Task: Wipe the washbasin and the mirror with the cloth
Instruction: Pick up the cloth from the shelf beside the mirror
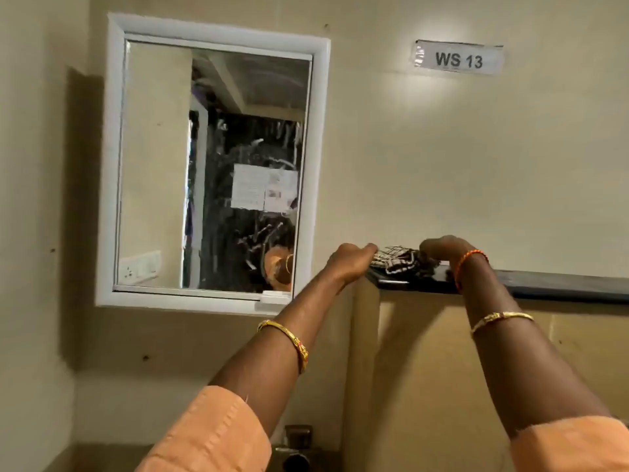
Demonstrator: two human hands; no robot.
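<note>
cloth (396,259): checked, crumpled on the dark ledge (544,284) right of the mirror (211,165).
handling: likely light and limp (gather a bunch).
left hand (352,262): curled at its edge.
right hand (442,248): fingers hidden, cannot tell.

Checked black-and-white cloth (394,258), white-framed mirror (211,165), orange sleeves (211,434)

A dark shelf (544,284) ran along the beige wall (442,165) toward the right edge. High above it hung a silver label (458,58) reading "WS 13". A metal tap (297,447) showed at the bottom edge.
</note>
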